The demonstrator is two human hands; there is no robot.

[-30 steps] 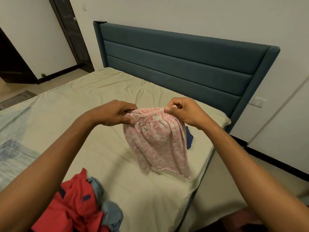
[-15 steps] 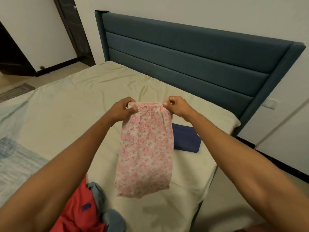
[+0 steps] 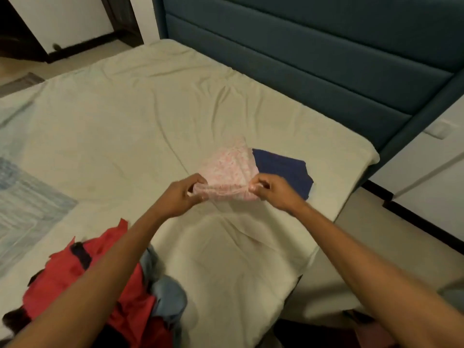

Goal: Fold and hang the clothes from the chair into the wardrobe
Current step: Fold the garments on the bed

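Note:
A small pink-and-white floral garment (image 3: 228, 169) lies spread on the bed, its far end pointing toward the headboard. My left hand (image 3: 183, 194) pinches its near left corner at the waistband. My right hand (image 3: 272, 190) pinches the near right corner. A folded dark blue garment (image 3: 283, 172) lies flat on the sheet just right of the pink one, partly under its edge. A heap of unfolded clothes, red (image 3: 82, 272) and pale blue (image 3: 168, 297), sits at the near left under my left forearm.
The bed (image 3: 125, 121) has a cream sheet and a teal padded headboard (image 3: 313, 54) at the far side. A patterned blue-grey blanket (image 3: 22, 202) covers its left part. White panels (image 3: 431, 177) stand to the right across a strip of floor.
The pink garment hung upright from both hands in the air; now it has been lowered and laid forward onto the sheet next to the blue garment. The camera tilted downward.

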